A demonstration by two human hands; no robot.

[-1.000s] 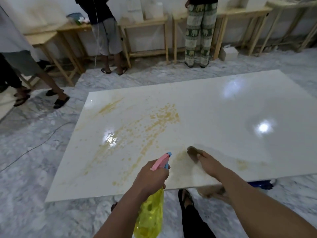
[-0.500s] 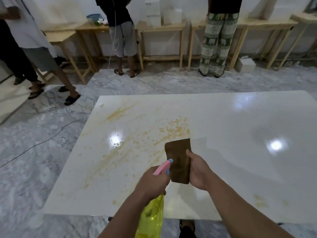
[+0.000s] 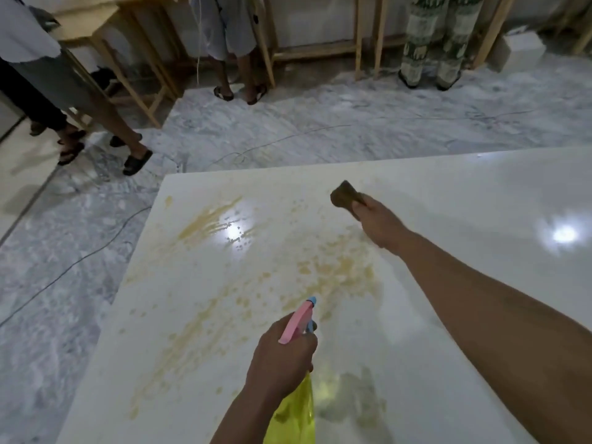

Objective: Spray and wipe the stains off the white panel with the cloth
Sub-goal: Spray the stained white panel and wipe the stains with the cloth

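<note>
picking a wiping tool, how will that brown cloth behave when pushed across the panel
The brown cloth is bunched in the right hand, so it is probably soft and floppy. It likely weighs little. On the glossy white panel it should glide easily, especially where sprayed.

Dim, soft blur, glare spots on white panel [image 3: 448,193]
</note>
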